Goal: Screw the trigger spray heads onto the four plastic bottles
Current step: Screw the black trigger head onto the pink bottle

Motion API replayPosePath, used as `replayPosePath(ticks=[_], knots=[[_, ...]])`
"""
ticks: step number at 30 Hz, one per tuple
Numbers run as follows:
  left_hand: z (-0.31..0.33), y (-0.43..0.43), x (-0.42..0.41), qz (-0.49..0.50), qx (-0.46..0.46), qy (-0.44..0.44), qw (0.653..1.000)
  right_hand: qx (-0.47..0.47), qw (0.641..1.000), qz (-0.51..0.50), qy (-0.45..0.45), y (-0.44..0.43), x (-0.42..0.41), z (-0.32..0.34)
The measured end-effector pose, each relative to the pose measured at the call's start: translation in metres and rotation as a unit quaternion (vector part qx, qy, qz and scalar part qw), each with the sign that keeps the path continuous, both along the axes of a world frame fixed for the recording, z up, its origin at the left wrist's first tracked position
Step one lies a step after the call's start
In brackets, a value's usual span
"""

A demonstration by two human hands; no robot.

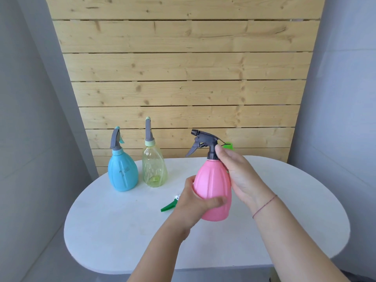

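You're holding a smooth, matt-looking pink plastic bottle [212,190]. You're facing knotty bare wood planks [183,66]. The table [122,231] is perhaps matt.

Left hand [196,202] grips the pink bottle [212,190]; right hand [240,176] pinches its black spray head [205,144].

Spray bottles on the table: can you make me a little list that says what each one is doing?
pink bottle: held above the table, black spray head on top
left hand: grips the pink bottle's body
right hand: fingers at the black collar
blue bottle: standing, grey head on
yellow-green bottle: standing, grey head on
green spray head: lying loose on the white table
fourth bottle: mostly hidden
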State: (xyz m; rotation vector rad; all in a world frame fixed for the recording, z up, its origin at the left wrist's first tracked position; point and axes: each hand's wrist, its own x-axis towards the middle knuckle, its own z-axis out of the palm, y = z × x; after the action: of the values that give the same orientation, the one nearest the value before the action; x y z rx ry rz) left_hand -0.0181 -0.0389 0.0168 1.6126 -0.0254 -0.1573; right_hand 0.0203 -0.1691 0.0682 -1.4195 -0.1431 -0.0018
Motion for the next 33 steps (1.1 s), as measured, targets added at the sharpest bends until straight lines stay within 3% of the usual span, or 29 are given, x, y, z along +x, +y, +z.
replayPosePath(ticks=[2, 5, 7, 9, 11, 13, 15, 17, 19, 33], knots=[[0.0, 0.004, 0.001, -0.018, -0.001, 0.0, 1.0, 0.03, 0.998, 0.051, 0.013, -0.006, 0.001, 0.002], [-0.001, 0.004, 0.002, -0.028, 0.017, -0.01, 0.999, 0.025, 0.999, 0.048, -0.002, -0.009, 0.0, 0.002], [-0.002, -0.003, -0.001, 0.034, 0.067, -0.042, 0.996, -0.01, 1.0, 0.0, -0.017, -0.005, -0.001, 0.0], [-0.004, -0.013, -0.004, 0.157, 0.184, -0.099, 0.965, -0.007, 0.998, -0.054, -0.023, 0.003, -0.003, -0.001], [-0.003, -0.022, -0.01, 0.207, 0.226, -0.136, 0.942, 0.011, 0.995, -0.086, -0.041, 0.008, -0.004, -0.002], [0.001, -0.019, -0.01, 0.132, 0.146, -0.11, 0.974, 0.006, 0.994, -0.086, -0.067, 0.004, -0.003, 0.002], [0.006, -0.003, -0.005, -0.005, 0.02, -0.05, 0.999, 0.033, 0.997, -0.018, -0.074, -0.009, -0.001, 0.005], [0.009, 0.012, -0.003, -0.135, -0.052, 0.002, 0.99, 0.082, 0.992, 0.076, -0.058, -0.021, 0.0, 0.005], [0.008, 0.015, -0.004, -0.192, -0.051, 0.02, 0.98, 0.073, 0.989, 0.117, -0.048, -0.025, -0.001, 0.005], [-0.003, -0.011, -0.006, -0.024, 0.016, -0.062, 0.998, -0.015, 0.994, -0.035, -0.107, -0.006, -0.01, 0.007]])
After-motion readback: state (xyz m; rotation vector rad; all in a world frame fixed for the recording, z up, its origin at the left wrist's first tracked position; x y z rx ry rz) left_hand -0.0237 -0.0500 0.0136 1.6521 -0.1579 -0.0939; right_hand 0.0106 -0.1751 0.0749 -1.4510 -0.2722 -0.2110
